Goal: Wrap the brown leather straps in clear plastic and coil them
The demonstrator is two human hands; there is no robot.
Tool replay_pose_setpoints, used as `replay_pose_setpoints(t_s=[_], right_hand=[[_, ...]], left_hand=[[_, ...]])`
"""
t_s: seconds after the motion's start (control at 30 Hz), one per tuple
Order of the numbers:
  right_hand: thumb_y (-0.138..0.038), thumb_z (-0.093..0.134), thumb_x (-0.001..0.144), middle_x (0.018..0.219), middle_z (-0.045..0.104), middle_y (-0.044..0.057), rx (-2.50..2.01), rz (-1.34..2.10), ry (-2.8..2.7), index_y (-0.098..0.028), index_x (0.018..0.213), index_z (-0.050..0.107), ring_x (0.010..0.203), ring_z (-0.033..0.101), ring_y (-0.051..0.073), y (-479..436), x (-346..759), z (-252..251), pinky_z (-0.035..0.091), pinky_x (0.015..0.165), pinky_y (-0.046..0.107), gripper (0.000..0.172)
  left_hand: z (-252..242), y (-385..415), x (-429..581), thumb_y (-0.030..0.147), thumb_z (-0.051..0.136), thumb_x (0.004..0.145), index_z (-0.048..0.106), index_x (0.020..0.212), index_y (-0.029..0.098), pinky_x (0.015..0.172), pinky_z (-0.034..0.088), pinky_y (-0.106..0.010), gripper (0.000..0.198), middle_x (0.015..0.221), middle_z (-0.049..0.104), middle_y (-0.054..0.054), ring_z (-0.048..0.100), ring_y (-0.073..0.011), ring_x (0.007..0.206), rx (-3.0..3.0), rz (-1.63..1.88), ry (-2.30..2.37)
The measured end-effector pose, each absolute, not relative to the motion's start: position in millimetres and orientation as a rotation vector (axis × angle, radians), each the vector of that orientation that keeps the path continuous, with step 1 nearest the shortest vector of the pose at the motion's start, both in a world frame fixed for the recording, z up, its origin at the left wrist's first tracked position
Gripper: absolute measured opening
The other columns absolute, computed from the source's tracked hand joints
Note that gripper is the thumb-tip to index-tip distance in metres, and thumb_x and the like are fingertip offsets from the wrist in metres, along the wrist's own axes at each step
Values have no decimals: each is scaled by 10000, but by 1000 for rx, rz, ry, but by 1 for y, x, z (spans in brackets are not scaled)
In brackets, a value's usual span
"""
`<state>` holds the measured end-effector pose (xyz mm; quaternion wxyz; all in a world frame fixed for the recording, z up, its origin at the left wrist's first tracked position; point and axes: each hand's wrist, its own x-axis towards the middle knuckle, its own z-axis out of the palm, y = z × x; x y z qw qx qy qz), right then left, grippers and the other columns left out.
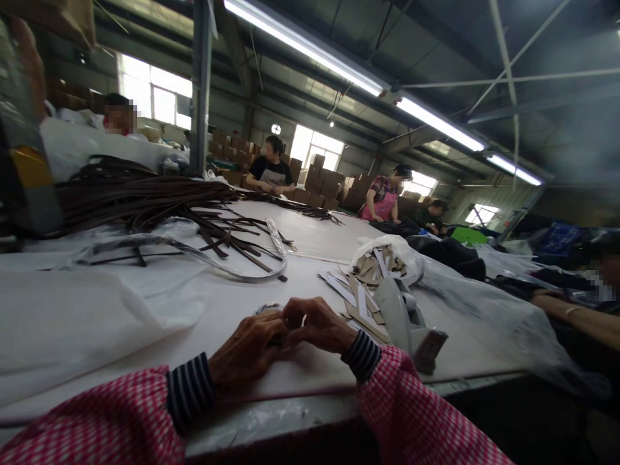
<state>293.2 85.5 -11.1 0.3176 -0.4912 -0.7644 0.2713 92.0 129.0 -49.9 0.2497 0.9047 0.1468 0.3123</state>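
My left hand [252, 345] and my right hand [320, 325] meet over the near part of the white table. The fingers of both are bent and pressed together around something small that they mostly hide. Behind the left fingers a shiny, rounded thing [268, 308] shows, perhaps wrapped in clear plastic; its kind cannot be made out. To the right of my right hand stands a grey tape dispenser [398, 313]. Beside it lie loose flat strips of beige and white card [361, 300]. Beyond my hands a dark strap in clear plastic [232, 276] curves across the table.
A large heap of dark brown straps [130, 194] covers the far left. A plastic bag [413, 258] of card strips stands at right, with plastic sheeting [504, 316] beyond. Clear film [97, 310] lies at left. Co-workers sit and stand around; one's forearm [581, 316] reaches in at right.
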Motion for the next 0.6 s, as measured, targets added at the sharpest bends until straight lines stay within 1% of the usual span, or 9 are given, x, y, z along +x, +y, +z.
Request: replay_pose_setpoints(t_s=[0.07, 0.2, 0.27, 0.37, 0.43, 0.47, 0.53, 0.6], right_hand=[[-213, 943, 648, 706, 667, -45, -1299, 775, -1996, -169, 859, 720, 652, 600, 128, 88, 295, -11, 428, 590, 209, 310], [-341, 908, 697, 735, 704, -4, -1315, 910, -1985, -153, 842, 769, 693, 624, 155, 93, 299, -11, 467, 628, 234, 275], [-378, 889, 715, 769, 712, 12, -1287, 982, -1997, -147, 835, 786, 722, 633, 163, 96, 300, -11, 487, 665, 246, 280], [-391, 893, 689, 793, 700, 17, -1250, 1061, -1980, -138, 783, 782, 720, 624, 158, 99, 300, -13, 494, 669, 249, 292], [-386, 890, 681, 779, 681, 14, -1236, 1081, -1943, -134, 731, 770, 696, 612, 150, 99, 299, -14, 488, 650, 247, 283], [-380, 886, 681, 768, 671, 12, -1234, 1071, -1929, -134, 712, 766, 685, 605, 146, 98, 298, -15, 483, 642, 246, 275], [-359, 881, 685, 760, 660, 9, -1242, 1019, -1922, -138, 701, 771, 682, 598, 141, 95, 297, -15, 475, 639, 243, 247], [-336, 877, 687, 764, 666, 9, -1259, 966, -1934, -142, 707, 781, 689, 600, 139, 92, 296, -13, 469, 641, 239, 217]], left_hand=[[-50, 128, 92, 67, 554, 780, 584, 834, 198, 774, 435, -319, 144, 920, 647, -30, 597, -197, 880, 2421, 857, 443], [-48, 124, 93, 121, 598, 755, 454, 870, 228, 645, 379, -278, 213, 821, 559, 32, 517, -152, 713, 2279, 874, 606], [-47, 122, 92, 111, 576, 753, 426, 875, 234, 647, 378, -280, 229, 809, 543, 40, 509, -150, 704, 2252, 861, 587], [-44, 121, 90, 126, 584, 791, 474, 969, 229, 752, 420, -326, 233, 921, 587, 7, 556, -183, 823, 2307, 880, 559], [-42, 121, 88, 220, 670, 822, 516, 1046, 220, 825, 420, -382, 273, 1006, 606, -25, 560, -222, 906, 2403, 902, 650], [-41, 122, 88, 271, 709, 825, 542, 1055, 216, 845, 411, -407, 289, 1028, 614, -39, 554, -244, 939, 2469, 887, 703], [-40, 124, 88, 331, 728, 851, 609, 1014, 214, 864, 389, -438, 233, 1054, 636, -55, 539, -280, 994, 2600, 801, 743], [-39, 126, 89, 352, 693, 905, 668, 951, 226, 878, 368, -451, 137, 1067, 663, -52, 521, -299, 1045, 2679, 693, 712]])
